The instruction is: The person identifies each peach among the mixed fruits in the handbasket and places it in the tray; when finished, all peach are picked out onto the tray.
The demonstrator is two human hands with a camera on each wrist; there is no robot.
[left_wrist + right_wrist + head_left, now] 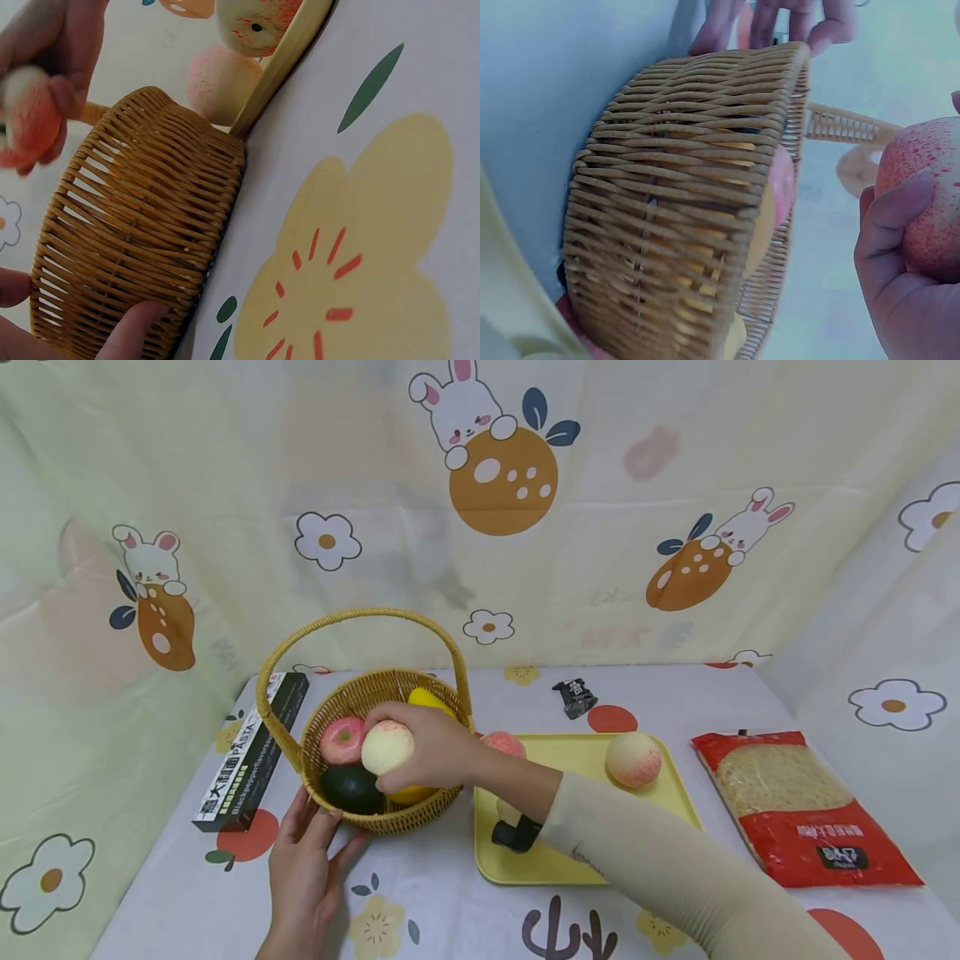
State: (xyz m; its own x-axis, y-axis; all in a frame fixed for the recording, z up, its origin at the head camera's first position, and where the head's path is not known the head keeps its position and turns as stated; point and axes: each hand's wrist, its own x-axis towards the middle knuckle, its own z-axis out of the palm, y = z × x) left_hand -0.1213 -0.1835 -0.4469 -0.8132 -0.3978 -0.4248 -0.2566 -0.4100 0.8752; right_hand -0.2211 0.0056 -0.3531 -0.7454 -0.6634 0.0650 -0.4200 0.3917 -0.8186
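Wicker is what matters here: your left hand (pixel 303 860) rests with straight fingers against the near wall of the basket (pixel 420 820), at about 7 o'clock of its rim, steadying it without gripping. Your right hand (pixel 431 747) has its grip curled round a pale peach (pixel 386 747), holding it just above the basket's middle. Below it the space is crowded: a red apple (pixel 341 739) at 10 o'clock, a dark avocado (pixel 351 788) at 7 o'clock, a yellow fruit (pixel 426 698) at 1 o'clock. Let go high and the peach could land on those rounded tops, roll, and tip over the low rim towards the yellow tray (pixel 675 785) at 3 o'clock on the worktop. The arched handle (pixel 360 614) crosses overhead, so a knuckle could clip it on the way out and rock the basket if that left hand slackens.
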